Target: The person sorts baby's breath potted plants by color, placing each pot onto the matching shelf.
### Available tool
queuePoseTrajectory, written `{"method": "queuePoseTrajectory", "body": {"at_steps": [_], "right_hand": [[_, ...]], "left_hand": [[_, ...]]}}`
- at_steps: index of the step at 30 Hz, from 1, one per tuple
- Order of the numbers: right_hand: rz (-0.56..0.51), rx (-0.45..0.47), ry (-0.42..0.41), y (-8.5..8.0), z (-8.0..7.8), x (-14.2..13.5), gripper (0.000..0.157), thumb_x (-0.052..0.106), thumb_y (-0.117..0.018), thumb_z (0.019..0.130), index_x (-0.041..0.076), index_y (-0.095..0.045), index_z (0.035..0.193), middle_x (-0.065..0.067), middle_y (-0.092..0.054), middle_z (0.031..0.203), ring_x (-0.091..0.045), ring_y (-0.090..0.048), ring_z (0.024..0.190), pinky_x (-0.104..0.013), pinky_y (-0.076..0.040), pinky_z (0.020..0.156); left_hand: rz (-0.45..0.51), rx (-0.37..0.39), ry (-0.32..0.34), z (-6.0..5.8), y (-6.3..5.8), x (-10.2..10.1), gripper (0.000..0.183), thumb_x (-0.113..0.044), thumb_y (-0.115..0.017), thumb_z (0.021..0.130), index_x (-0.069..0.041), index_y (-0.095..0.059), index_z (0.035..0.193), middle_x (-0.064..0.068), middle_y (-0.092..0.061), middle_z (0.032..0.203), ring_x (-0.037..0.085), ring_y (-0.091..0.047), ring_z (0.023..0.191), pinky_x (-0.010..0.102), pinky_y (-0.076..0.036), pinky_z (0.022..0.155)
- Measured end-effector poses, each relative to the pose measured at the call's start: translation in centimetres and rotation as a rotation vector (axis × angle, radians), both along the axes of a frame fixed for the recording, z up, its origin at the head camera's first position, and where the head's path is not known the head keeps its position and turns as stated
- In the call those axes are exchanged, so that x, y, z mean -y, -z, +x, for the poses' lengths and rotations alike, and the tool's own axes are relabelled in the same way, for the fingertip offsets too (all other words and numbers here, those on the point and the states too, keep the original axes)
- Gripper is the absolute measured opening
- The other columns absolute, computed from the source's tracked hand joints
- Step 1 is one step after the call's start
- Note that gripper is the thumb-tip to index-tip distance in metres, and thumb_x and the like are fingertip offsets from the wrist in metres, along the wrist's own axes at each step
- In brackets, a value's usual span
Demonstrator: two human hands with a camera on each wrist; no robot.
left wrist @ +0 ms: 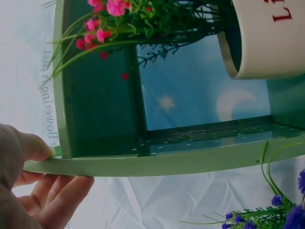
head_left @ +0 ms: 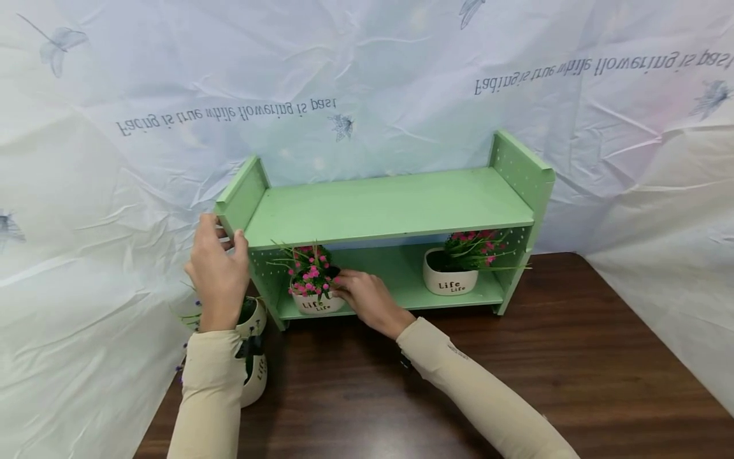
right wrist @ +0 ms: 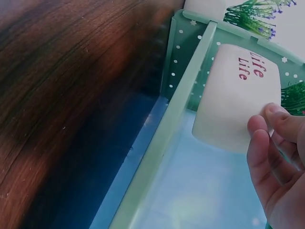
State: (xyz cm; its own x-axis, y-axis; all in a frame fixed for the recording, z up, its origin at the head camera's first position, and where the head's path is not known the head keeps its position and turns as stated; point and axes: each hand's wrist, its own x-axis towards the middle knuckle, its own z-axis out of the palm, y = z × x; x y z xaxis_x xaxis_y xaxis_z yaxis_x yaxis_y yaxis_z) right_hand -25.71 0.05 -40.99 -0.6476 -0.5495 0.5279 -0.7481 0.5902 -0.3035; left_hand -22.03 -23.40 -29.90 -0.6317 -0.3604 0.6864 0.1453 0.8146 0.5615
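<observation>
A green two-tier shelf (head_left: 390,204) stands on the table. My left hand (head_left: 219,271) holds the front edge of its left side panel; in the left wrist view the thumb (left wrist: 40,147) lies on one face and the fingers on the other. On the lower tier, toward the left end, sits a white flower pot (head_left: 317,304) with pink flowers and "Life" lettering. My right hand (head_left: 369,299) pinches this pot's rim at its right side, as the right wrist view also shows. A second white pot (head_left: 450,282) with pink flowers stands at the lower tier's right end.
Left of the shelf, partly behind my left forearm, two more white pots (head_left: 257,382) with purple flowers (left wrist: 293,217) stand on the dark wooden table (head_left: 436,408). A pale printed cloth (head_left: 378,83) hangs behind and at the sides.
</observation>
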Motion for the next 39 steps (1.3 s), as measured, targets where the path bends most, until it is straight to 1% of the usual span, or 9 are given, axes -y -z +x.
{"method": "queuePoseTrajectory", "body": {"at_steps": [5, 10, 16, 19, 25, 27, 31, 34, 39], "right_hand": [[-0.009, 0.027, -0.001, 0.3, -0.4, 0.3, 0.015, 0.019, -0.066, 0.095, 0.012, -0.076, 0.104, 0.002, -0.067, 0.094, -0.005, -0.065, 0.077, -0.017, -0.052, 0.064], [-0.013, 0.057, 0.000, 0.7, -1.0, 0.6, 0.015, 0.016, -0.068, 0.094, 0.013, -0.077, 0.105, 0.001, -0.070, 0.100, -0.006, -0.067, 0.082, -0.017, -0.053, 0.066], [-0.045, 0.055, 0.009, 0.8, -1.4, 1.0, 0.013, 0.018, -0.068, 0.094, 0.015, -0.077, 0.104, 0.003, -0.069, 0.099, -0.006, -0.067, 0.082, -0.017, -0.053, 0.066], [-0.050, 0.018, 0.050, 1.1, -1.3, 1.5, 0.013, 0.019, -0.068, 0.095, 0.017, -0.077, 0.103, 0.005, -0.069, 0.099, -0.006, -0.067, 0.082, -0.020, -0.054, 0.066], [-0.068, -0.094, 0.167, 2.1, -0.7, 2.7, 0.012, 0.020, -0.071, 0.093, 0.018, -0.078, 0.102, 0.005, -0.072, 0.101, -0.006, -0.069, 0.077, -0.024, -0.054, 0.058], [-0.061, -0.133, 0.207, 2.4, -0.4, 3.0, 0.013, 0.019, -0.071, 0.093, 0.018, -0.078, 0.103, 0.005, -0.072, 0.104, -0.007, -0.069, 0.074, -0.023, -0.052, 0.053], [0.001, -0.217, 0.279, 3.2, 0.1, 3.5, 0.016, 0.016, -0.069, 0.095, 0.020, -0.077, 0.109, 0.003, -0.071, 0.110, -0.008, -0.069, 0.067, -0.022, -0.044, 0.043], [0.019, -0.267, 0.314, 3.6, 0.4, 3.9, 0.020, 0.012, -0.068, 0.095, 0.020, -0.076, 0.111, 0.001, -0.071, 0.113, -0.009, -0.069, 0.064, -0.023, -0.042, 0.040], [-0.022, -0.300, 0.341, 4.1, 0.4, 4.3, 0.021, 0.009, -0.070, 0.093, 0.020, -0.076, 0.110, 0.001, -0.071, 0.111, -0.010, -0.069, 0.064, -0.024, -0.042, 0.039]], "left_hand": [[-0.001, 0.005, 0.002, 0.0, 0.2, -0.2, 0.027, -0.022, -0.059, 0.099, -0.008, -0.055, 0.122, 0.014, -0.066, 0.111, 0.033, -0.068, 0.100, 0.056, -0.034, 0.079], [-0.006, -0.005, -0.005, -0.1, 0.2, -0.1, 0.026, -0.022, -0.058, 0.099, -0.007, -0.055, 0.120, 0.015, -0.066, 0.110, 0.033, -0.068, 0.098, 0.056, -0.036, 0.077], [-0.018, -0.033, -0.010, -0.2, 0.1, -0.1, 0.026, -0.023, -0.058, 0.099, -0.007, -0.055, 0.120, 0.016, -0.067, 0.109, 0.033, -0.068, 0.097, 0.054, -0.038, 0.074], [-0.016, -0.036, -0.019, -0.3, 0.1, -0.1, 0.026, -0.022, -0.059, 0.099, -0.007, -0.055, 0.120, 0.016, -0.067, 0.109, 0.033, -0.069, 0.097, 0.053, -0.037, 0.073], [-0.006, -0.017, -0.039, -0.3, 0.0, -0.1, 0.026, -0.022, -0.059, 0.099, -0.007, -0.055, 0.120, 0.015, -0.067, 0.110, 0.032, -0.069, 0.097, 0.050, -0.034, 0.073], [-0.007, -0.014, -0.038, -0.3, 0.0, -0.1, 0.026, -0.022, -0.059, 0.099, -0.008, -0.055, 0.120, 0.015, -0.067, 0.110, 0.032, -0.069, 0.097, 0.049, -0.033, 0.073], [-0.013, -0.021, -0.032, -0.4, 0.1, -0.1, 0.025, -0.022, -0.059, 0.099, -0.007, -0.055, 0.120, 0.015, -0.066, 0.109, 0.031, -0.069, 0.097, 0.048, -0.032, 0.072], [-0.019, -0.028, -0.030, -0.4, 0.2, -0.2, 0.025, -0.021, -0.058, 0.099, -0.007, -0.055, 0.119, 0.015, -0.066, 0.108, 0.031, -0.069, 0.097, 0.047, -0.031, 0.071], [-0.017, -0.024, -0.034, -0.4, 0.2, -0.2, 0.026, -0.022, -0.058, 0.099, -0.007, -0.055, 0.120, 0.015, -0.066, 0.109, 0.032, -0.069, 0.097, 0.048, -0.032, 0.072]]}}
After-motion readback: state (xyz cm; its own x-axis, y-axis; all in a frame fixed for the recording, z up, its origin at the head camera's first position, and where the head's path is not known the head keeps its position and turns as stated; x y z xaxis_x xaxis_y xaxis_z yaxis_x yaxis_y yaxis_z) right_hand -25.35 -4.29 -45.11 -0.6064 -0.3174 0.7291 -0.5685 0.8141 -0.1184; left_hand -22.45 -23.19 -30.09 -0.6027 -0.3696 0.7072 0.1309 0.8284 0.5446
